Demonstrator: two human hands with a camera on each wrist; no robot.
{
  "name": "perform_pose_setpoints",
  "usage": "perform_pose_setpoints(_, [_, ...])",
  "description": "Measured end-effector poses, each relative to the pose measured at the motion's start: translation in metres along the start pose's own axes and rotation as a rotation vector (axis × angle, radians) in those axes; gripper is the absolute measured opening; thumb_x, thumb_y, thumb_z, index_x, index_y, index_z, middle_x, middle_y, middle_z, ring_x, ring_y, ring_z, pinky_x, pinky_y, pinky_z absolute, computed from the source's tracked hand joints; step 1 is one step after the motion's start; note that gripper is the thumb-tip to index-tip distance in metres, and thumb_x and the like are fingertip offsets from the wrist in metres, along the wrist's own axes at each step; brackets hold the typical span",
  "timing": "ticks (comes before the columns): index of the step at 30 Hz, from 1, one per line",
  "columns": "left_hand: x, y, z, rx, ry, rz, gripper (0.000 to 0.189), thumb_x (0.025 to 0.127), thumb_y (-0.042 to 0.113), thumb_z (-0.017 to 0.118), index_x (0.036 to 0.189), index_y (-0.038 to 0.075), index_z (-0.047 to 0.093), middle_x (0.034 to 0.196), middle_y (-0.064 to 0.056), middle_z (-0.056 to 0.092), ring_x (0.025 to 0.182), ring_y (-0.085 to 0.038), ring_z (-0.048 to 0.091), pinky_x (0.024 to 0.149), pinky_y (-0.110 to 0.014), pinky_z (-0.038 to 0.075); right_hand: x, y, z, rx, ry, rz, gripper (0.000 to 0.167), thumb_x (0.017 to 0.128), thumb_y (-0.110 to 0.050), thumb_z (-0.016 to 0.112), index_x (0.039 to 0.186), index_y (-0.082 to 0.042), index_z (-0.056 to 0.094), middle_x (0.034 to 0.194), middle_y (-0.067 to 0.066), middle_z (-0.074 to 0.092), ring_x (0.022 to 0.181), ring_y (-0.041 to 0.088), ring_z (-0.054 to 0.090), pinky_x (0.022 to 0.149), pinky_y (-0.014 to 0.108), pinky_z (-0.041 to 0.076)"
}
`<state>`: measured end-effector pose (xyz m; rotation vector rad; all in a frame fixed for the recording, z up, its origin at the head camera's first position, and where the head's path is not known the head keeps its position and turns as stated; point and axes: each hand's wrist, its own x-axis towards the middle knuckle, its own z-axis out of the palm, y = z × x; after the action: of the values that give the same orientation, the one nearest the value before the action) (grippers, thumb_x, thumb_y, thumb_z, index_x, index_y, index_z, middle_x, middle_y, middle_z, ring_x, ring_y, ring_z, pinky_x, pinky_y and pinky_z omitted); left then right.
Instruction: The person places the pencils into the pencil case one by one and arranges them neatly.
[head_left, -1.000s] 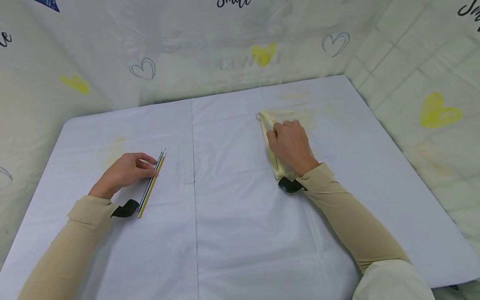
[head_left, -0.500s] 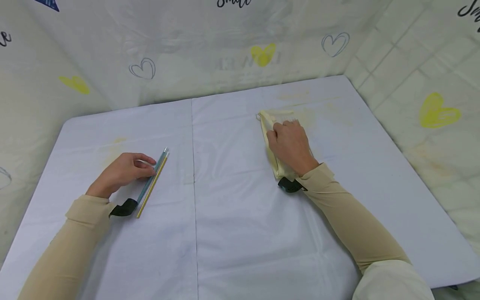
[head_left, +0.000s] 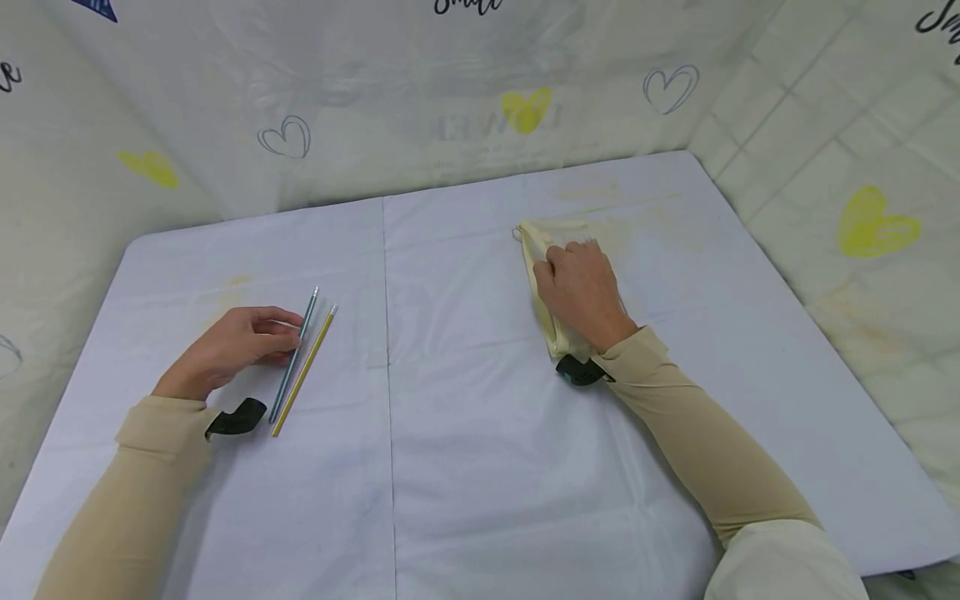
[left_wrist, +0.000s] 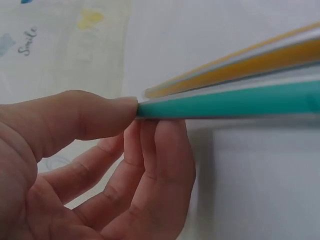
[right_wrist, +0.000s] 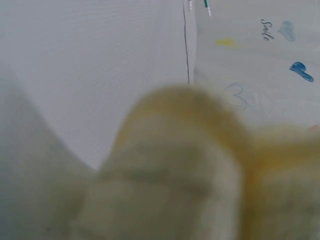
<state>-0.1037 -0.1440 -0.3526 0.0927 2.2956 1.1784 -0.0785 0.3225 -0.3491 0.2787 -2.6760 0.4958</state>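
Note:
My left hand (head_left: 234,346) pinches a teal pencil (head_left: 291,371) between thumb and fingertips. In the left wrist view the teal pencil (left_wrist: 230,102) runs from the thumb tip to the right edge. A yellow pencil (head_left: 306,371) lies slanted just right of it, ungripped. On the right half of the table my right hand (head_left: 581,292), knuckles up, holds a pale yellow zip pouch (head_left: 540,292) with its fingers curled at it. The fingertips are hidden under the hand. In the right wrist view the pouch (right_wrist: 165,170) looms large and blurred.
A white cloth covers the table (head_left: 465,483), with a seam running front to back between the hands. Behind and to the right stand pale hanging sheets (head_left: 375,100) printed with hearts and words. Each wrist carries a black camera mount (head_left: 238,417).
The left hand has drawn the teal pencil leftward, away from the yellow pencil, which first lay against it and has a widening gap now. The right hand and pouch have stayed put.

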Motion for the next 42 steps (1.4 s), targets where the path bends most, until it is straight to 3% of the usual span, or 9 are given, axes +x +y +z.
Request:
perform_pose_setpoints(5, [-0.001, 0.003, 0.002, -0.048, -0.02, 0.011, 0.054, 0.098, 0.013, 0.07, 0.144, -0.006, 0.048, 0.095, 0.019, 0.068, 0.084, 0.0, 0.069, 0.082, -0.021, 0.064, -0.001, 0.001, -0.001, 0.003, -0.002, 0.009, 0.045, 0.099, -0.009, 0.042, 0.055, -0.013, 0.031, 0.056, 0.001, 0.024, 0.056, 0.022, 0.023, 0.065, 0.032, 0.022])
perform_pose_setpoints(16, [-0.005, 0.012, 0.005, -0.123, -0.046, 0.063, 0.042, 0.1, 0.012, 0.068, 0.137, -0.001, 0.053, 0.097, 0.016, 0.071, 0.091, 0.0, 0.069, 0.086, -0.023, 0.064, -0.001, 0.003, 0.0, 0.01, 0.001, 0.016, 0.045, 0.099, -0.01, 0.042, 0.055, -0.012, 0.032, 0.055, 0.002, 0.025, 0.055, 0.023, 0.025, 0.064, 0.033, 0.025])
perform_pose_setpoints(25, [-0.002, 0.017, 0.011, -0.182, -0.072, 0.074, 0.048, 0.1, 0.013, 0.068, 0.14, -0.005, 0.048, 0.101, 0.014, 0.074, 0.094, -0.001, 0.07, 0.088, -0.023, 0.064, -0.001, 0.002, -0.002, 0.019, -0.014, 0.025, 0.045, 0.098, -0.009, 0.042, 0.055, -0.013, 0.031, 0.055, 0.001, 0.024, 0.055, 0.022, 0.024, 0.064, 0.032, 0.025])
perform_pose_setpoints(34, [0.002, 0.023, 0.021, -0.273, -0.096, 0.083, 0.035, 0.098, 0.012, 0.071, 0.129, 0.006, 0.055, 0.098, 0.01, 0.077, 0.09, -0.005, 0.071, 0.087, -0.024, 0.064, 0.0, 0.004, -0.002, 0.023, -0.029, 0.03, 0.044, 0.097, -0.008, 0.04, 0.056, -0.013, 0.03, 0.055, 0.001, 0.024, 0.056, 0.021, 0.022, 0.064, 0.032, 0.023])
perform_pose_setpoints(42, [0.006, 0.031, 0.033, -0.266, -0.115, 0.075, 0.041, 0.101, 0.017, 0.068, 0.134, 0.001, 0.049, 0.099, 0.006, 0.075, 0.092, -0.01, 0.07, 0.089, -0.026, 0.064, 0.001, 0.003, -0.001, 0.035, -0.034, 0.028, 0.043, 0.097, -0.008, 0.039, 0.056, -0.014, 0.028, 0.056, 0.001, 0.022, 0.057, 0.02, 0.019, 0.066, 0.032, 0.021])
